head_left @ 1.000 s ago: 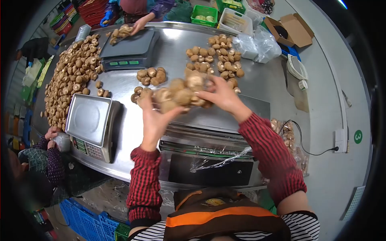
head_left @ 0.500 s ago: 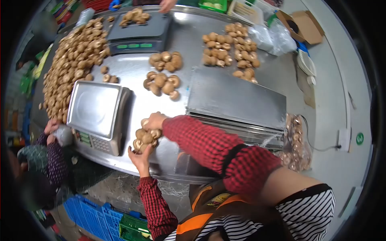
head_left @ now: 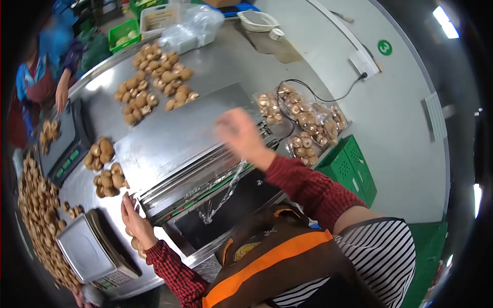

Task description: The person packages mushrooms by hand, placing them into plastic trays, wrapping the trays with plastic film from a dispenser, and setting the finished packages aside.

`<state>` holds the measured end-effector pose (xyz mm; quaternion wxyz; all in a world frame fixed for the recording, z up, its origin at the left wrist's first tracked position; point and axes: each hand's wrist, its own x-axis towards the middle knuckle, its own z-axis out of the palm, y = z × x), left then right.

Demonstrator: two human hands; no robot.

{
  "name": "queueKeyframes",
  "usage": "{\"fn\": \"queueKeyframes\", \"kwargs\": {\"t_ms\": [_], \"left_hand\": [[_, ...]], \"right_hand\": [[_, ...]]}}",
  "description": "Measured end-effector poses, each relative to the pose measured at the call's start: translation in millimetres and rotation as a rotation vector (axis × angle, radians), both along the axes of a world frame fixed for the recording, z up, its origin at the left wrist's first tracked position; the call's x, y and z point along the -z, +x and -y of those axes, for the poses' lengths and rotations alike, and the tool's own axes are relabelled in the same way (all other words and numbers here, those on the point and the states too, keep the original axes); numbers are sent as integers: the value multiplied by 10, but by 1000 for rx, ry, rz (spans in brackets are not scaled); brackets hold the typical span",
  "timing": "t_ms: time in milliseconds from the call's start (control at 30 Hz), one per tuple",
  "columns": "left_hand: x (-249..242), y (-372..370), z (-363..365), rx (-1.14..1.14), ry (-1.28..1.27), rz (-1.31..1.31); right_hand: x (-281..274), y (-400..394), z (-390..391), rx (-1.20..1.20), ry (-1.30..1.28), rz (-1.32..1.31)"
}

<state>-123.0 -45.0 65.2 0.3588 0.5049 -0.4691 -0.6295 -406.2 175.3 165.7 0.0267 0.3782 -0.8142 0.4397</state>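
My left hand (head_left: 137, 224) is at the left end of a metal wrapping machine (head_left: 169, 136), fingers stretched up by its corner. Part of a small group of brown mushrooms (head_left: 135, 246) shows beside that wrist, the rest hidden behind the hand and sleeve. Smeared by motion, my right hand (head_left: 239, 134) hangs over the machine's right part. Crumpled clear film (head_left: 225, 191) lies across the machine's front. Two clusters of mushrooms (head_left: 108, 180) sit on the steel table just beyond my left hand.
A silver scale (head_left: 84, 249) and a dark scale (head_left: 64, 143) stand left, by a large mushroom heap (head_left: 38, 220). More mushroom groups (head_left: 137, 97) lie behind the machine. Bagged mushrooms (head_left: 305, 118), a black cable (head_left: 328, 100) and green crates (head_left: 352, 169) are right. Another person's hand (head_left: 62, 95) is far left.
The view has swung to the right. My right hand has left the mushroom group and moved right over the machine. My left hand has come away from the mushrooms to the machine's corner.
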Motion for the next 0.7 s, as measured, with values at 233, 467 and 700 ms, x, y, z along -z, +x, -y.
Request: {"fn": "queueKeyframes", "kwargs": {"t_ms": [233,467,700], "left_hand": [[-105,-172,31,27,29,45],[49,32,11,43,-69,26],[-352,-107,-301,198,-895,696]], "right_hand": [[750,-1214,-1153,359,-50,997],[1054,-1213,-1273,160,-448,1211],[1124,-1069,-1348,229,-475,1115]]}}
